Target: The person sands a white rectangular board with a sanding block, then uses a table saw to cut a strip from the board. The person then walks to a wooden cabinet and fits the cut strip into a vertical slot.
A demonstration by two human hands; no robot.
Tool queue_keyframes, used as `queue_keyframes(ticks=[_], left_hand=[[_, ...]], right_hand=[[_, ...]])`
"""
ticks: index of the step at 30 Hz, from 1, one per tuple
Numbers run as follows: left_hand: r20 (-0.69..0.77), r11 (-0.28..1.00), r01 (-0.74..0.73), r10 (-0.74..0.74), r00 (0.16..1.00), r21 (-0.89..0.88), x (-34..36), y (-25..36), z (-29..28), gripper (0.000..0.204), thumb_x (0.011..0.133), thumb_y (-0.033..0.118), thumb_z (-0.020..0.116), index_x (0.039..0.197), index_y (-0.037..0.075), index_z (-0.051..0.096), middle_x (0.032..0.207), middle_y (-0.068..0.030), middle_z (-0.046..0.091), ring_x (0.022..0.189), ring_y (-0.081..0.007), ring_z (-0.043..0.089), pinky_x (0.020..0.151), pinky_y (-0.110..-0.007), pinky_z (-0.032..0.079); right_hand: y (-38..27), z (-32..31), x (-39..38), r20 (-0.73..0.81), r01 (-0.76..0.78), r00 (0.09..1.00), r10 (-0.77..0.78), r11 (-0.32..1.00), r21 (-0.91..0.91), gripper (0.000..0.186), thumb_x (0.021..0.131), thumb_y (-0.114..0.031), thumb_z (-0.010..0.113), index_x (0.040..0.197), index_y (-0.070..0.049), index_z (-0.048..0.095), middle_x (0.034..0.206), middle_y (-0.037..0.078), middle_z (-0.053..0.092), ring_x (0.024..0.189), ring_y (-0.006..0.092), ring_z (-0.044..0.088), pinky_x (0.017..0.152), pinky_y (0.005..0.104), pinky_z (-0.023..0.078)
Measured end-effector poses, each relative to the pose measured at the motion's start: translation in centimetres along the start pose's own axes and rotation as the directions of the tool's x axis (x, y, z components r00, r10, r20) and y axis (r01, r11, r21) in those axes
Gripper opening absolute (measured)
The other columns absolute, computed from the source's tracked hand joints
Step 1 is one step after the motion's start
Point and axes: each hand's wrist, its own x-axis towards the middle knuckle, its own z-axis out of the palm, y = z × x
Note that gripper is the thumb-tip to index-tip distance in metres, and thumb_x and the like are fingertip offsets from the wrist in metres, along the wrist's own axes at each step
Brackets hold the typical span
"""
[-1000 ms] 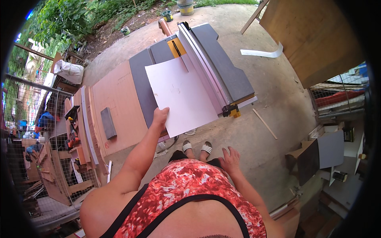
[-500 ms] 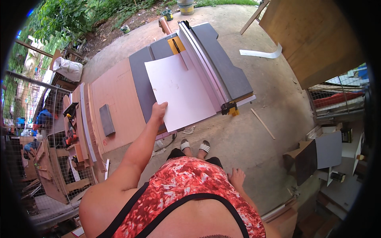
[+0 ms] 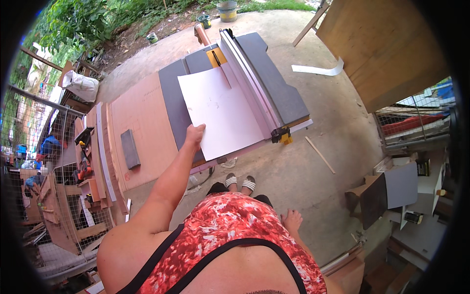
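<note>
Outdoor concrete yard, brown board extension at left carrying a small grey block [image 3: 129,148]. Left hand [image 3: 195,134] clamped on the near-left edge of a thin, smooth white panel [image 3: 220,110] lying flat on the grey saw counter [image 3: 274,81] against the pale fence rail [image 3: 247,73]; cut looks unfinished. Right hand [image 3: 293,220] hangs loose, fingers apart, holding nothing.

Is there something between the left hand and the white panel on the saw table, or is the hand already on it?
Nothing visible stands between them. The left hand already rests on the near left edge of the white panel, which lies flat on the saw table against the fence. The right hand hangs low, away from the table.
</note>
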Motion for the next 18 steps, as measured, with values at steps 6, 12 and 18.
queue_keyframes(ticks=[6,12,18], left_hand=[[0.009,1.000,-0.015,0.015,1.000,-0.025,0.4,-0.1,0.0,0.037,0.092,0.010,0.065,0.123,-0.010,0.059,0.114,-0.0169,0.069,0.098,-0.0263,0.068,0.086,-0.041,0.056],[0.026,0.999,-0.030,0.031,0.999,-0.042,0.9,-0.3,0.4,0.035,0.092,0.010,0.065,0.122,-0.008,0.059,0.109,-0.0157,0.069,0.093,-0.0265,0.069,0.081,-0.043,0.058],[0.024,0.998,-0.046,0.047,0.999,-0.044,1.5,-0.3,0.6,0.035,0.092,0.009,0.065,0.120,-0.010,0.060,0.110,-0.0163,0.069,0.095,-0.0259,0.068,0.082,-0.041,0.056]], right_hand=[[-0.9,-0.2,-0.3,-0.001,-0.045,0.999,0.045,0.999,0.017,0.052,0.087,-0.044,0.073,0.129,-0.015,0.064,0.133,0.014,0.059,0.123,0.0335,0.053,0.099,0.0494,0.042],[-2.1,0.1,-0.9,0.003,-0.080,0.997,0.080,0.997,0.018,0.052,0.088,-0.044,0.072,0.131,-0.015,0.064,0.135,0.013,0.058,0.125,0.0335,0.053,0.101,0.0491,0.041],[-2.9,0.4,-1.2,0.001,-0.113,0.994,0.113,0.993,0.022,0.053,0.089,-0.044,0.071,0.134,-0.016,0.063,0.136,0.013,0.058,0.127,0.0332,0.052,0.102,0.0488,0.040]])
